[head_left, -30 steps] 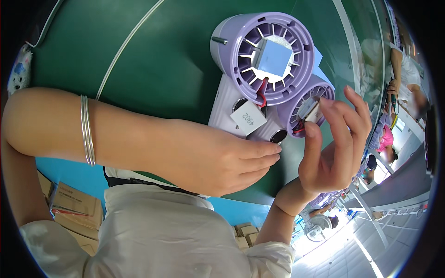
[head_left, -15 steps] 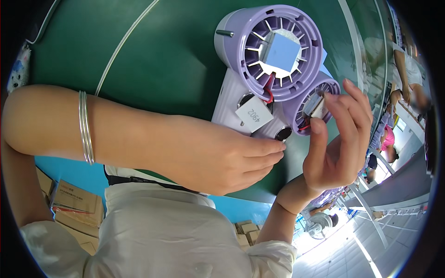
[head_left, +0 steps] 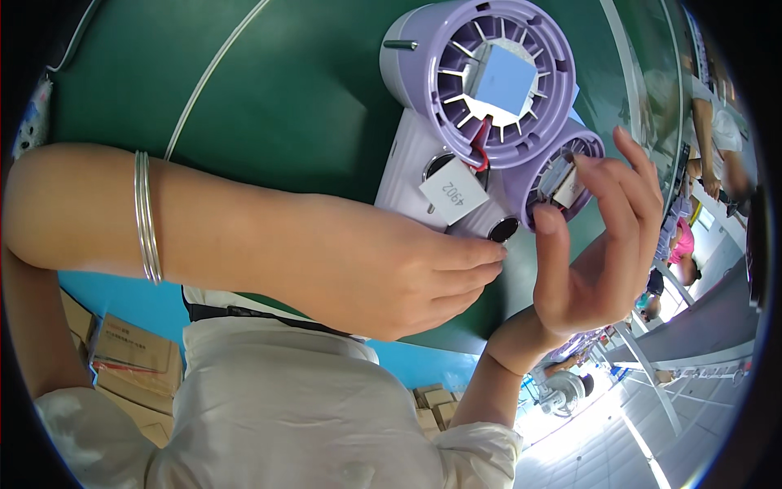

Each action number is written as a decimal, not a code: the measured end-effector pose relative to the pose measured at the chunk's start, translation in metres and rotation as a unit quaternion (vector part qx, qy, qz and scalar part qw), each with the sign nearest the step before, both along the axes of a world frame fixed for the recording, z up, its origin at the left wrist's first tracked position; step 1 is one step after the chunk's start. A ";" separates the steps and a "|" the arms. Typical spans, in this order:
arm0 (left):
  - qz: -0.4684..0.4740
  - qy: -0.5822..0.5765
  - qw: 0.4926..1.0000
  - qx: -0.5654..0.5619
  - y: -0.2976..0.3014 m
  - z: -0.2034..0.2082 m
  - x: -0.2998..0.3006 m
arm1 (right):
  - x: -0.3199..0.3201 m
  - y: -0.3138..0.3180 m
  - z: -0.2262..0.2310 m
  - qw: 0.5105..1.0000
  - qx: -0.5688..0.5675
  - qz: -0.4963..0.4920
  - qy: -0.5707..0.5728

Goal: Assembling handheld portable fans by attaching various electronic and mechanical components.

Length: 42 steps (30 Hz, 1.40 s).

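Note:
A lavender fan-like housing (head_left: 419, 65) with a ring of white fins rises toward the view, a pale blue square pad (head_left: 504, 79) in its centre. Below it, a white square tile (head_left: 454, 190) lies against a white cylindrical body (head_left: 407, 163) with a dark round end; a red wire shows beside the tile. My left hand (head_left: 423, 281) is curled around the white body, its thumb hidden. A smaller lavender ring (head_left: 521, 196) holds a small white block (head_left: 568, 192). My right hand (head_left: 599, 244) is beside that ring, thumb and forefinger apart, nothing between them.
These parts are above a green work surface (head_left: 269, 106) crossed by a pale cord (head_left: 213, 69). Cardboard boxes (head_left: 134, 354) sit on the blue floor at lower left, with more boxes (head_left: 436, 403) below the surface. Other people are at the far right, near a fan (head_left: 562, 391).
My right thumb and forefinger have drawn away from the small white block, which stays in the smaller ring. The housings have shifted slightly up and right with my left hand.

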<state>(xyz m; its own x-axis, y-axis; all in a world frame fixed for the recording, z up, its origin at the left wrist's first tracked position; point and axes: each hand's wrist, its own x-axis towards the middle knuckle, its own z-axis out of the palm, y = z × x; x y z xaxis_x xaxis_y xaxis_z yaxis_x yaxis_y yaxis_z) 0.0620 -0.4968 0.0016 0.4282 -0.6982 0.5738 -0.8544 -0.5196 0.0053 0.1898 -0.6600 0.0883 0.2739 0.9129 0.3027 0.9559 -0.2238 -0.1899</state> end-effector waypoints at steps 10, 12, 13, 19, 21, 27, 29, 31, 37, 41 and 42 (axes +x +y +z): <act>0.000 0.009 1.000 -0.011 -0.001 -0.002 0.000 | -0.003 0.011 0.006 0.998 -0.037 -0.013 -0.051; 0.008 0.010 1.000 -0.015 -0.001 0.000 -0.001 | -0.005 0.012 0.003 0.998 -0.031 -0.015 -0.049; 0.007 0.010 1.000 -0.015 -0.002 0.000 -0.001 | -0.005 0.012 0.001 0.998 -0.026 -0.017 -0.050; 0.006 0.019 1.000 -0.023 -0.003 0.000 -0.003 | 0.002 0.010 0.001 1.000 -0.025 -0.001 -0.008; 0.002 0.031 0.999 -0.032 -0.002 0.000 -0.004 | 0.004 0.011 0.004 0.999 -0.032 0.007 0.013; 0.011 0.020 0.999 -0.024 -0.001 0.000 -0.003 | -0.006 0.004 -0.001 0.997 0.031 -0.005 0.070; 0.014 0.020 0.999 -0.021 0.000 0.001 -0.003 | -0.018 0.008 -0.001 0.989 0.018 -0.144 0.004; 0.018 0.020 0.999 -0.017 0.000 0.000 -0.004 | -0.021 0.014 -0.004 0.989 0.000 -0.147 -0.032; -0.012 0.035 0.999 0.006 0.004 0.008 0.000 | -0.029 0.020 0.000 0.978 -0.026 -0.207 -0.016; -0.022 0.037 0.998 0.046 0.005 0.012 0.001 | -0.039 0.024 -0.004 0.967 -0.004 -0.255 0.015; -0.012 0.041 0.998 0.049 0.009 0.011 -0.001 | -0.040 0.030 -0.005 0.967 -0.001 -0.253 0.017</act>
